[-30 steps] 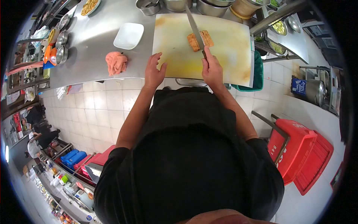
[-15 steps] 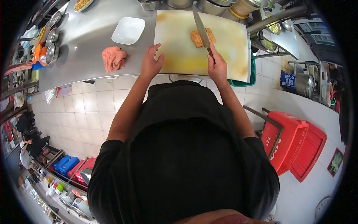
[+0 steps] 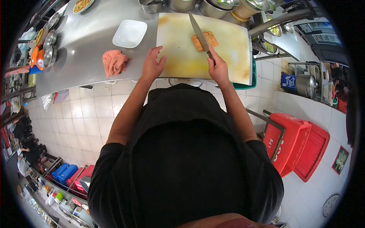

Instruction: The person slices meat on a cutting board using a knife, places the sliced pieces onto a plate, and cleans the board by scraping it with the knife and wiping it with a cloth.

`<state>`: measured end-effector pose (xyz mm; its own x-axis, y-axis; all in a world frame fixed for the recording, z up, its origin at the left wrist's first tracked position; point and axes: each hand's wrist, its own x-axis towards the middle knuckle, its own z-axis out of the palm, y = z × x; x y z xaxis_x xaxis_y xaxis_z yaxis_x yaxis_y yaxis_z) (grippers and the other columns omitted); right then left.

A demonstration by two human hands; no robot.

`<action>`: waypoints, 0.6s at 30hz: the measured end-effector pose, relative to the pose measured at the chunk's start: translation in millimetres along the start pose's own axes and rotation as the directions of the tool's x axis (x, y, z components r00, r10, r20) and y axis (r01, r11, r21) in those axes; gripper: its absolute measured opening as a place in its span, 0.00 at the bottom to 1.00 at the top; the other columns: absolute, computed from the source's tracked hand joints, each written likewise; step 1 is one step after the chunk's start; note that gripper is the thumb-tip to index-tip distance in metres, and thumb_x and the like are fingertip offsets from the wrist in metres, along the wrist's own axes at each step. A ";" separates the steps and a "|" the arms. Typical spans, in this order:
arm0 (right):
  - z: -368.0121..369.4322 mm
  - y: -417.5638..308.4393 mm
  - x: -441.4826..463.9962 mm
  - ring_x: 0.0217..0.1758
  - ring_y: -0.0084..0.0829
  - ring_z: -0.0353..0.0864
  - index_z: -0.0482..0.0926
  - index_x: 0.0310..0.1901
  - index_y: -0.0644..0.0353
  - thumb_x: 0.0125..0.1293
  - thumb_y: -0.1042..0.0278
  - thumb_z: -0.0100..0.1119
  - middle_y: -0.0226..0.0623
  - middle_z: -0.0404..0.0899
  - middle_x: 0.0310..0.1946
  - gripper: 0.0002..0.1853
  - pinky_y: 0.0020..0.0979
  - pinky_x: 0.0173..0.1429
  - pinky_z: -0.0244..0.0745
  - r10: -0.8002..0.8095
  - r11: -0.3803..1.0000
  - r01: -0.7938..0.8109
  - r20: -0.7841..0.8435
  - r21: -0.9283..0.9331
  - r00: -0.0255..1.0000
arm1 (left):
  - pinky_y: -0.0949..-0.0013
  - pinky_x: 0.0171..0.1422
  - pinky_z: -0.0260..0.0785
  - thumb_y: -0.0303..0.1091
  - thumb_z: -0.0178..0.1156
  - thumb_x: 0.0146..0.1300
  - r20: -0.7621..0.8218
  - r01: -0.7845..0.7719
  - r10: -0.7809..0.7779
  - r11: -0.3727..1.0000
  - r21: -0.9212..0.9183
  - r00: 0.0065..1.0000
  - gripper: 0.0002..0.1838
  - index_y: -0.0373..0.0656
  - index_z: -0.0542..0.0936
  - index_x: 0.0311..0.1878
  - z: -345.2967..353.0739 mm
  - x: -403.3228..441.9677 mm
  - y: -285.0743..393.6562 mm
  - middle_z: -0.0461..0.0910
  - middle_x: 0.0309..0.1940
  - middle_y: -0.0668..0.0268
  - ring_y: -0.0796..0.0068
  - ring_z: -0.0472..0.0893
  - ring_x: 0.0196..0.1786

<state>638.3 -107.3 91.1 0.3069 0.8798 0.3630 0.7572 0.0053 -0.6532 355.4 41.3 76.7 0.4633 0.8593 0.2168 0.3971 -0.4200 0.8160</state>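
My right hand (image 3: 218, 67) is closed round the dark handle of a long knife (image 3: 197, 29). The blade lies over or between pieces of browned, block-shaped food (image 3: 211, 38) on a large, yellow-stained white cutting board (image 3: 178, 57). My left hand (image 3: 153, 65) is near the board's left edge, fingers apart, holding nothing. To its left on the steel counter (image 3: 85, 41) are a crumpled pink cloth (image 3: 115, 63) and, farther back, a white square dish (image 3: 129, 34) with nothing in it.
Metal pots (image 3: 213, 9) line the back of the counter. Metal bowls (image 3: 50, 56) stand at its left end. A green bin (image 3: 252, 76) is below the board's right side, and a red bin (image 3: 289, 142) stands on the right. People are far off at left.
The view has shifted slightly. The knife in my right hand has swung a little left over the food pieces since half a second ago. My left hand remains open beside the board.
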 end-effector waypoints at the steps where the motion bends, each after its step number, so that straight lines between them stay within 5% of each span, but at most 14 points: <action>1: -9.0 -9.1 7.9 0.46 0.47 0.90 0.76 0.74 0.52 0.72 0.75 0.64 0.50 0.88 0.49 0.29 0.39 0.51 0.84 0.028 1.000 -0.028 0.035 -0.010 0.999 | 0.55 0.65 0.77 0.32 0.68 0.67 -0.001 -0.017 0.017 1.000 0.004 1.000 0.25 0.42 0.77 0.67 0.7 1.2 0.0 0.81 0.61 0.50 0.47 0.82 0.61; 6: -18.1 -21.8 18.3 0.43 0.51 0.88 0.77 0.74 0.47 0.72 0.73 0.63 0.49 0.88 0.43 0.29 0.41 0.47 0.84 0.080 0.986 -0.058 0.137 -0.156 0.987 | 0.54 0.67 0.76 0.32 0.69 0.67 0.012 -0.004 0.005 1.000 -0.015 1.000 0.25 0.42 0.78 0.66 2.1 5.1 11.4 0.81 0.61 0.49 0.45 0.81 0.61; 10: 6.7 -10.9 -9.2 0.35 0.50 0.84 0.76 0.74 0.46 0.72 0.72 0.64 0.45 0.82 0.34 0.29 0.46 0.42 0.81 0.117 0.958 -0.102 0.042 -0.268 0.992 | 0.53 0.67 0.76 0.32 0.68 0.67 0.015 -0.021 0.021 1.000 0.007 1.000 0.24 0.43 0.78 0.66 8.7 11.0 10.7 0.80 0.62 0.49 0.44 0.81 0.62; 18: -0.1 -7.2 -18.2 0.42 0.53 0.85 0.75 0.75 0.43 0.76 0.65 0.59 0.51 0.83 0.40 0.27 0.49 0.46 0.81 0.070 0.991 -0.071 -0.020 -0.117 0.997 | 0.53 0.67 0.76 0.35 0.67 0.68 0.064 -0.023 0.021 0.999 0.032 0.998 0.25 0.45 0.78 0.67 21.0 21.6 24.3 0.80 0.63 0.53 0.47 0.80 0.64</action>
<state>627.4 -123.4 89.3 0.3704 0.8683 0.3299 0.7955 -0.1132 -0.5953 391.7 43.5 90.0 0.5210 0.8301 0.1989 0.4119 -0.4485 0.7932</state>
